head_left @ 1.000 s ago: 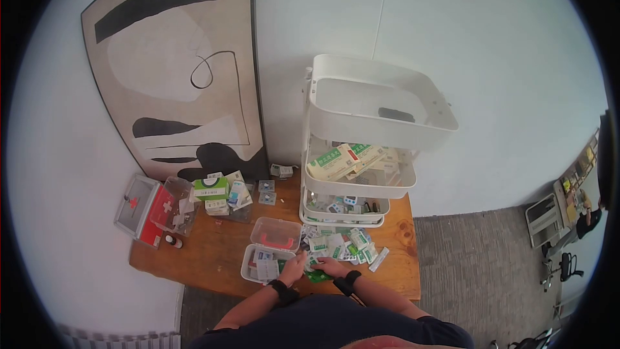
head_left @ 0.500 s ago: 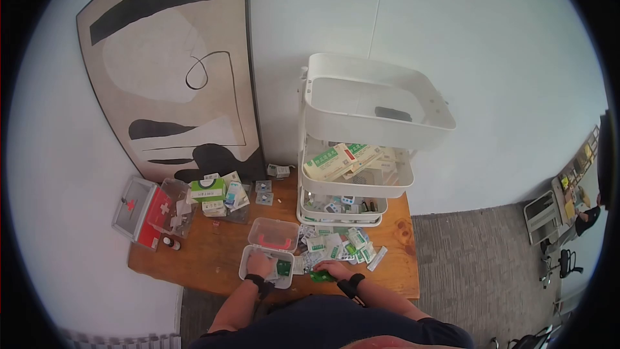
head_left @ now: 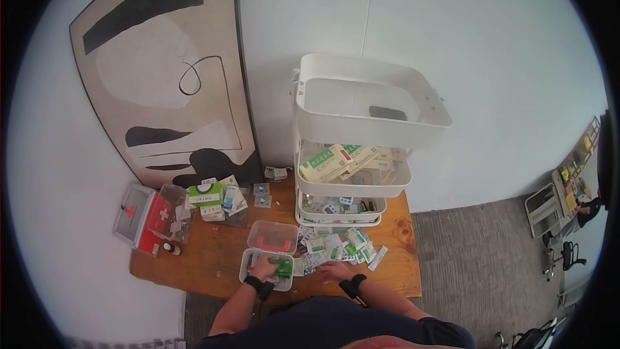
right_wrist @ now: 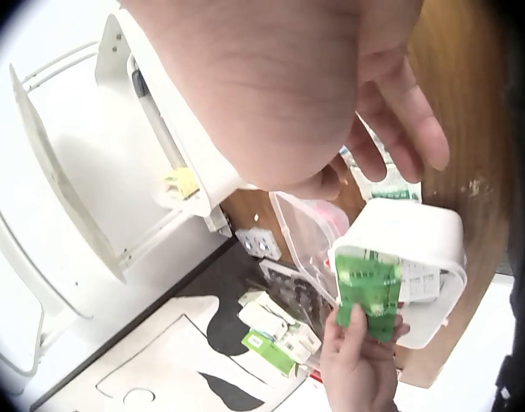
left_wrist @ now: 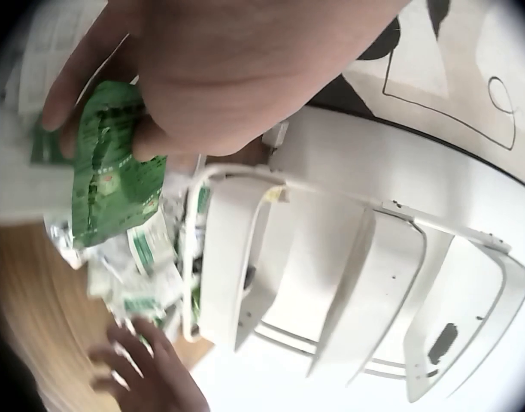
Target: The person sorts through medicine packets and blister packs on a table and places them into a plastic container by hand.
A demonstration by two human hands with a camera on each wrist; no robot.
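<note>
My left hand (head_left: 265,266) pinches a green medicine packet (head_left: 281,266) over the open clear plastic box (head_left: 245,271) at the table's front edge. In the left wrist view the green packet (left_wrist: 112,176) hangs from the curled fingers of that hand (left_wrist: 116,112). The right wrist view shows the left hand (right_wrist: 358,365) holding the packet (right_wrist: 369,290) above the box (right_wrist: 434,240). Beside the pile of loose packets (head_left: 337,244), my right hand (head_left: 331,271) lies on the table with relaxed fingers and holds nothing.
The box's lid with a red handle (head_left: 274,236) lies behind the box. A white three-tier cart (head_left: 368,113) with medicine boxes stands at the back. At the left are a red first-aid case (head_left: 137,216) and stacked boxes (head_left: 210,197). A large painting (head_left: 161,71) leans on the wall.
My left hand went from the pile beside the right hand to the clear box and now holds a green packet there. The right hand stayed by the pile; no green packet shows under it now.
</note>
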